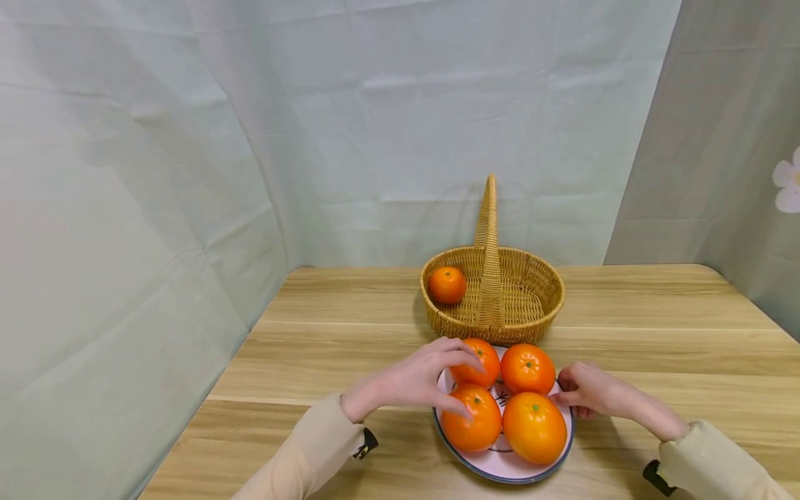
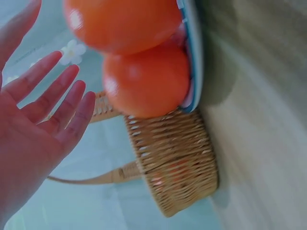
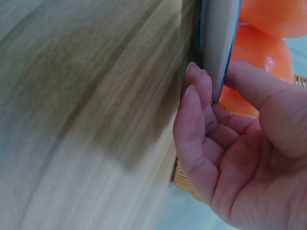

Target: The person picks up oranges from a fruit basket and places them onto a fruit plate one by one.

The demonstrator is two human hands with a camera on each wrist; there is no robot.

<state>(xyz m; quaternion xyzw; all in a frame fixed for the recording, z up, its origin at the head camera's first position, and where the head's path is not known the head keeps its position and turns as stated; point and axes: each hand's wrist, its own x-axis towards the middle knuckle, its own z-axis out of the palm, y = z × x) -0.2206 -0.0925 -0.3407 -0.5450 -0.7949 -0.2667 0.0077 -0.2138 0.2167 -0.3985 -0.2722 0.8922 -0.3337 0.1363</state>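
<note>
A white plate (image 1: 522, 472) with a blue rim carries several oranges, among them a front-left orange (image 1: 470, 423), a front-right orange (image 1: 535, 430) and a back-right orange (image 1: 528, 369). The right hand (image 1: 590, 389) pinches the plate's right edge, thumb over the rim and curled fingers underneath, as the right wrist view shows. Above the left-hand fruit is the left hand (image 1: 428, 375), its fingers and thumb spread. In the left wrist view the left palm (image 2: 29, 148) holds nothing, and a gap shows between its fingertips and the nearest orange (image 2: 148, 81).
Just behind the plate stands a wicker basket (image 1: 525, 328) with a tall arched handle (image 1: 492, 243). One orange (image 1: 447, 285) lies in the basket's left side. Everything rests on a wooden table (image 1: 325, 347), with pale curtains (image 1: 437, 125) hanging behind and at the left.
</note>
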